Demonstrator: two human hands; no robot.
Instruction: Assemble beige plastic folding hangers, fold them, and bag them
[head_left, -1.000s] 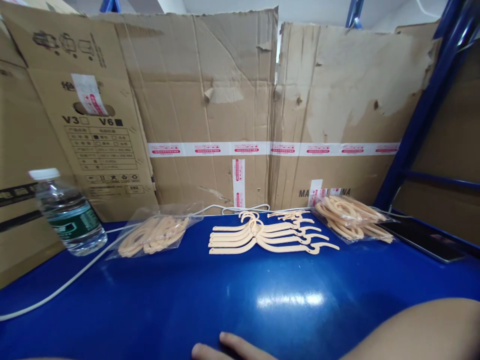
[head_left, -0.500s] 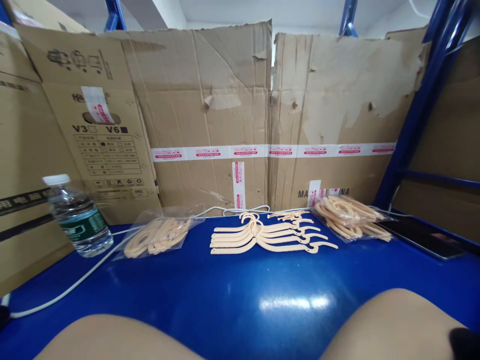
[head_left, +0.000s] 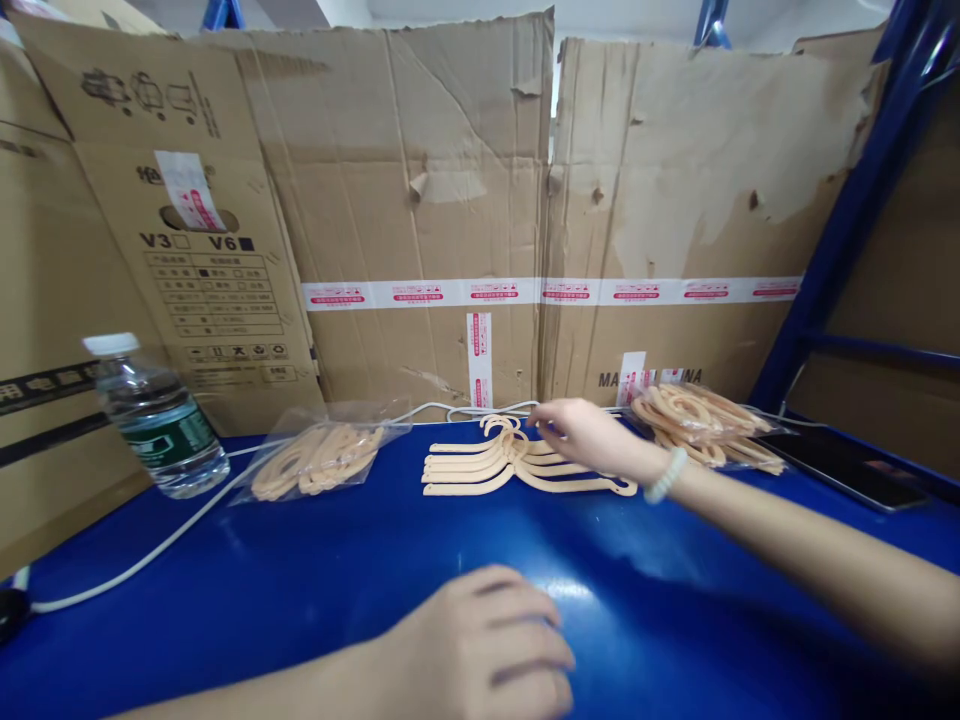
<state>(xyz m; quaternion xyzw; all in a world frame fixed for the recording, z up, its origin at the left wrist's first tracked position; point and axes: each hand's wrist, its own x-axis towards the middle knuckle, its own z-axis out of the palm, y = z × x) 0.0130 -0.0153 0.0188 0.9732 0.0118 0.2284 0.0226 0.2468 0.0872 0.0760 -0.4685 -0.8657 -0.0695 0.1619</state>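
Note:
A row of beige plastic hangers (head_left: 465,475) with curved arms and hooks lies on the blue tabletop (head_left: 315,590). My right hand (head_left: 589,432), a pale beaded bracelet at its wrist, reaches over the right side of this row. Its fingers bend downward, slightly apart, near the hooks; whether they touch a hanger I cannot tell. The hand and forearm hide part of the right-hand hanger arms and the small beige pieces behind. Nearer to me, my left hand (head_left: 487,645) hovers low over the tabletop, fingers loosely bent and apart, with nothing visible in it.
Clear bags of beige pieces lie on both sides: a left bag (head_left: 319,462) and a right bag (head_left: 701,425). A water bottle (head_left: 161,425) stands at the left, beside a white cable (head_left: 150,560). A dark phone (head_left: 847,470) lies at the right. Cardboard (head_left: 420,230) walls the back.
Both hands have come into view: the right reaching forward to the hangers, the left low in front. Two bent bare limb parts at the bottom edge are gone. The view has shifted slightly.

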